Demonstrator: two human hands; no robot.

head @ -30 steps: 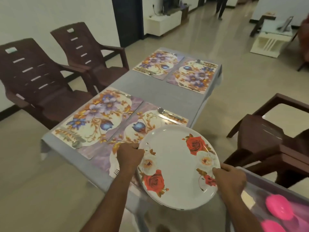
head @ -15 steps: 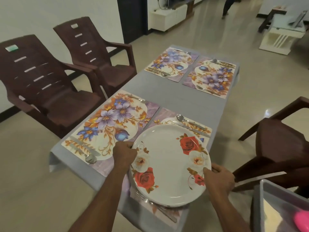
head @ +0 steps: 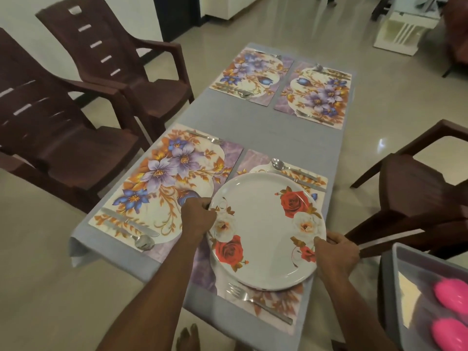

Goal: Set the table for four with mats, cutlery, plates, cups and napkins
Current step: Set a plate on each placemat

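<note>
Plate (head: 263, 224) lower since earlier, over near mat (head: 255, 302). Left hand (head: 198, 217) and right hand (head: 336, 252) grip its rim. Risk: landing on fork (head: 258, 304) or spoon (head: 291, 169), knocking them askew.

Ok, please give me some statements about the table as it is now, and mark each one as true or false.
1. Both hands hold the round white plate with red roses: the left hand at its left rim, the right hand at its right rim. True.
2. The plate is over the near left floral place mat. False: it is over the near right floral place mat.
3. A steel fork lies on the mat nearer than the plate. True.
4. The two far mats already have plates. False: they show only cutlery.
5. The pink objects stand on the table. False: they lie in a grey tray at the right.
</note>
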